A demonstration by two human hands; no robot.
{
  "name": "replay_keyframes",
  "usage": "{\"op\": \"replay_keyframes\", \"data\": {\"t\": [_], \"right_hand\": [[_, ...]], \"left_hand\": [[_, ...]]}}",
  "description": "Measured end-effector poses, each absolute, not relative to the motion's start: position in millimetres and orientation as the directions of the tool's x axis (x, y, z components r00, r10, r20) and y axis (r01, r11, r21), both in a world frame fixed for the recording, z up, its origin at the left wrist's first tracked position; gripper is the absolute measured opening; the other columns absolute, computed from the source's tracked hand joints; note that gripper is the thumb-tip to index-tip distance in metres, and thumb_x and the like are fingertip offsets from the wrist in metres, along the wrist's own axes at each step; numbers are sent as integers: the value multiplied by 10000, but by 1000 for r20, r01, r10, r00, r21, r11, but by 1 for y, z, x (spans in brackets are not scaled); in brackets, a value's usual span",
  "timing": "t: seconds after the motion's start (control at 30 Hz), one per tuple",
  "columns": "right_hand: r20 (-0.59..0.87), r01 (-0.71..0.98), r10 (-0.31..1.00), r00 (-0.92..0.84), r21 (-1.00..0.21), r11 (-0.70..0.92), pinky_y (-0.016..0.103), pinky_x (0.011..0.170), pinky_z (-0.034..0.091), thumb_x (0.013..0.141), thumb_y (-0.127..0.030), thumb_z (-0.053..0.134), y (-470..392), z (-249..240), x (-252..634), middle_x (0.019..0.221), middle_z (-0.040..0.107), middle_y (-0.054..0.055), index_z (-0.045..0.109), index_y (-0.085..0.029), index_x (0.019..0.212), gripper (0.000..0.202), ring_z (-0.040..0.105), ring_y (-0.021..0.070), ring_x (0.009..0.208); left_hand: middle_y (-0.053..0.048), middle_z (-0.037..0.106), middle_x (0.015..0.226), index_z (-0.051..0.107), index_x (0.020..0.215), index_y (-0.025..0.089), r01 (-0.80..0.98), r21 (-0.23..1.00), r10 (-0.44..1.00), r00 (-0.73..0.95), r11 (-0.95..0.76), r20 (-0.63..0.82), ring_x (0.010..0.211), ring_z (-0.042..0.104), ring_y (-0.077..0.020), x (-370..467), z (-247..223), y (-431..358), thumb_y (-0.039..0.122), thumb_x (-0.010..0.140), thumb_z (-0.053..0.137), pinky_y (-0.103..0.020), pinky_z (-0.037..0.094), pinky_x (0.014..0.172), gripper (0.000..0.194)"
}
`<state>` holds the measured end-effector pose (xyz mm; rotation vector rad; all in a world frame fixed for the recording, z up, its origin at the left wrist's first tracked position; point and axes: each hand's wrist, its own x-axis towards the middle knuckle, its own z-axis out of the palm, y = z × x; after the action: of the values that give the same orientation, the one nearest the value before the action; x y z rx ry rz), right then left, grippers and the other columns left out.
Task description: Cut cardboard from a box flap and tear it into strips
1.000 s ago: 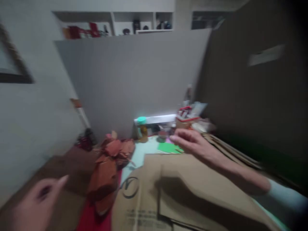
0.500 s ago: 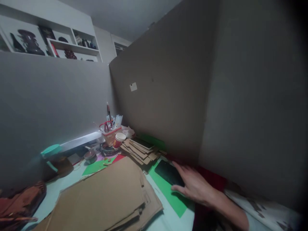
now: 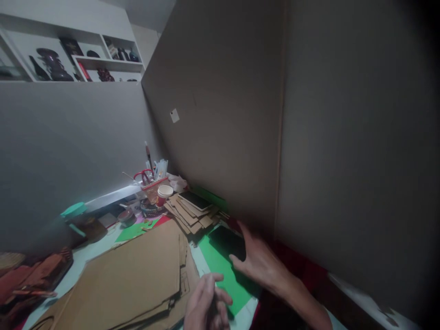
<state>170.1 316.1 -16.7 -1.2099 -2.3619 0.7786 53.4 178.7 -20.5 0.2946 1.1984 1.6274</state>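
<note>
My right hand (image 3: 257,261) rests with fingers spread on a dark flat phone-like slab (image 3: 227,238), which lies on a green paper sheet (image 3: 220,270) by the foot of a tall cardboard wall (image 3: 261,114). My left hand (image 3: 206,305) rises at the bottom edge, fingers loosely curled, just over the green sheet's near corner and beside a stack of flat brown cardboard (image 3: 137,279). Whether it holds anything is not visible.
A pile of small cardboard pieces (image 3: 189,211) with a dark pad on top sits behind. Further back stand a paper cup (image 3: 164,192), a holder with scissors and pens (image 3: 151,176), and a teal-lidded jar (image 3: 77,217). Orange paper scraps (image 3: 30,279) lie at left.
The view has swung right from the desk's left side to the cardboard wall. My right hand moved onto the dark slab, and my left hand came back into view at the bottom.
</note>
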Motion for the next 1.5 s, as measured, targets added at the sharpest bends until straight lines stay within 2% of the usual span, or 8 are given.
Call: {"op": "replay_keyframes", "data": {"t": [0.17, 0.3, 0.4, 0.5, 0.63, 0.83, 1.33, 1.5], "right_hand": [[72, 470, 837, -543, -799, 374, 377, 1092, 469, 786, -372, 635, 317, -11, 185, 1416, 578, 168, 256, -90, 1561, 908, 597, 264, 1265], [54, 415, 813, -580, -840, 351, 493, 1128, 417, 761, -377, 628, 279, -2, 174, 1434, 537, 170, 250, -144, 1580, 931, 519, 320, 1323], [78, 350, 750, -657, -850, 394, 579, 1179, 297, 758, -419, 659, 258, 9, 158, 1517, 444, 164, 299, -163, 1577, 931, 337, 394, 1429], [118, 155, 728, -675, -942, 297, 586, 1110, 361, 751, -438, 727, 257, 13, 145, 1452, 486, 150, 373, -228, 1532, 883, 435, 390, 1323], [132, -132, 663, -737, -990, 50, 497, 1100, 400, 849, -473, 635, 265, 2, 132, 1465, 477, 161, 357, -199, 1488, 749, 495, 310, 1305], [53, -176, 421, -905, -950, -259, 449, 1123, 379, 877, -423, 642, 254, -9, 117, 1430, 530, 121, 398, -226, 1479, 679, 461, 298, 1376], [76, -219, 434, -898, -931, -292, 495, 1145, 357, 829, -390, 705, 249, -8, 106, 1310, 575, 112, 457, -202, 1426, 673, 489, 327, 1306], [-4, -136, 445, -896, -949, -283, 470, 1163, 338, 838, -349, 674, 248, -5, 112, 1378, 527, 108, 435, -200, 1466, 688, 451, 323, 1347]], "left_hand": [[-189, 748, 937, 523, 1245, 15, -706, 708, 777, -453, -15, -436, 779, 726, -216, 71, -20, 205, 325, 975, 555, -321, 611, 718, 412], [-162, 721, 1238, 683, 1203, 133, -799, 583, 819, -430, -150, -379, 1201, 657, -252, 76, -20, 207, 475, 998, 471, -345, 515, 1042, 452], [-143, 734, 1217, 792, 1071, 195, -789, 569, 764, -508, -230, -396, 1183, 668, -289, 63, -11, 197, 483, 953, 553, -435, 387, 1166, 392], [-183, 756, 1102, 798, 1036, 163, -680, 674, 671, -646, -290, -363, 1109, 701, -305, 41, 6, 184, 402, 1021, 400, -515, 341, 1171, 464], [-273, 664, 1236, 722, 1171, 41, -626, 715, 758, -618, -312, -210, 1129, 680, -366, 19, 20, 173, 480, 1018, 331, -526, 506, 1024, 608], [-271, 646, 1259, 715, 1205, 64, -605, 698, 787, -610, -383, -97, 1058, 704, -389, 5, 17, 164, 526, 999, 363, -492, 609, 858, 616], [-225, 551, 1381, 618, 1320, 42, -678, 664, 877, -476, -316, -69, 1237, 586, -364, -6, -1, 154, 559, 982, 443, -422, 546, 1000, 641], [-233, 570, 1365, 673, 1281, 109, -612, 764, 858, -488, -204, -162, 1224, 584, -411, -3, 10, 152, 670, 891, 534, -537, 488, 1036, 697]]}}
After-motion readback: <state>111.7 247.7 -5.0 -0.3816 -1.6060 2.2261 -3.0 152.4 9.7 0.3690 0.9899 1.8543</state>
